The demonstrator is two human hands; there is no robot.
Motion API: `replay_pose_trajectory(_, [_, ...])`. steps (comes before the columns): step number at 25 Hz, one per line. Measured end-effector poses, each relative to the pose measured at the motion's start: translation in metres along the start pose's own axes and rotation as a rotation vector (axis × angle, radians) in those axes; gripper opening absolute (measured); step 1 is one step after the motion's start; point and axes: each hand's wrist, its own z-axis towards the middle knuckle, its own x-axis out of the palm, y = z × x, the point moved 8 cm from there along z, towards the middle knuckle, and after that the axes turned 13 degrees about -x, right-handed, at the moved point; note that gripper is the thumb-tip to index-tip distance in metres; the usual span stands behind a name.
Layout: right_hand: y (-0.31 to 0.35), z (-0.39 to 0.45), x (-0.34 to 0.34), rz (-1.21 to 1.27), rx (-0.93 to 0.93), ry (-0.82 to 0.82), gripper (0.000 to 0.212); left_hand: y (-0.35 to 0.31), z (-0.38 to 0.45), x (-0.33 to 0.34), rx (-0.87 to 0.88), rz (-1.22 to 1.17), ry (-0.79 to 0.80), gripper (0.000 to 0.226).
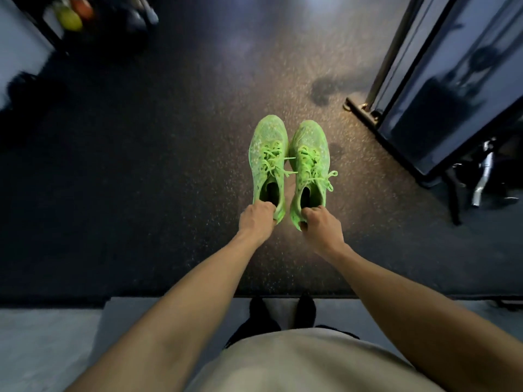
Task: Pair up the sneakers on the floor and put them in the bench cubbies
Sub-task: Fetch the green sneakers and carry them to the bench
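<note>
Fingers (261,206) around green sneakers (268,162) beside mirror (441,89)

speckled floor (169,165), mirror (452,80) (leaning), balls (73,15)

- Single view, worn on my head, aimed forward and steeply down.
- My forearms enter from the bottom edge; my left hand (257,219) and right hand (321,225) sit near centre, close to the lens.
- Wide-angle bending shows at the edges; the speckled floor (169,165) fills most of the frame.
</note>
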Motion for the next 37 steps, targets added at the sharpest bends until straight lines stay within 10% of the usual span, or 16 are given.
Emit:
replay_pose_trajectory(14, [-0.031, -0.219, -0.060, -0.023, 0.673, -0.345, 0.014, -0.168, -0.128, 0.007, 0.706, 0.235, -0.056, 0.025])
replay_pose_trajectory(37, [0.030, -0.936, -0.012, 0.019, 1.644, -0.668, 0.015, -0.362, -0.797, 0.290, 1.678, 0.529, 0.079, 0.017])
